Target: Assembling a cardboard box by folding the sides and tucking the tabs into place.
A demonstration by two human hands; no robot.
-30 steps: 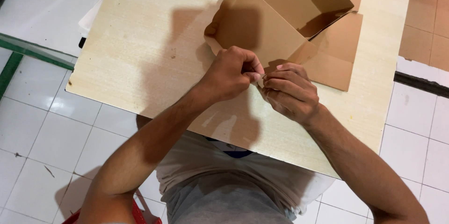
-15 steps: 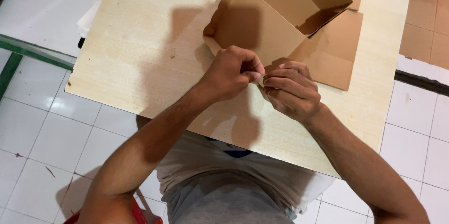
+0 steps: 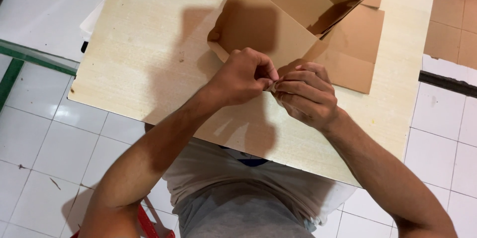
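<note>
- Wooden table (image 3: 149, 44): pale top, over white floor tiles (image 3: 39, 138).
- Brown cardboard box (image 3: 278, 24): partly folded, flaps spread, at table's far side.
- Left hand (image 3: 243, 76): fingers curled, pinching the box's near flap edge.
- Right hand (image 3: 305, 96): fingers closed on same edge, touching left.

Browns and pale wood over white tile

The cardboard box (image 3: 278, 24) is plain kraft brown, darker inside where shadow falls, with no print showing. The surface (image 3: 144, 44) is light blond wood with a fine grain and grey shadow patches. The floor (image 3: 44, 143) is white square tile with grey grout, turning terracotta (image 3: 452, 24) at upper right. The shirt (image 3: 248, 183) is off-white, the shorts (image 3: 238, 218) grey; a green frame (image 3: 30, 59) edges the left.
</note>
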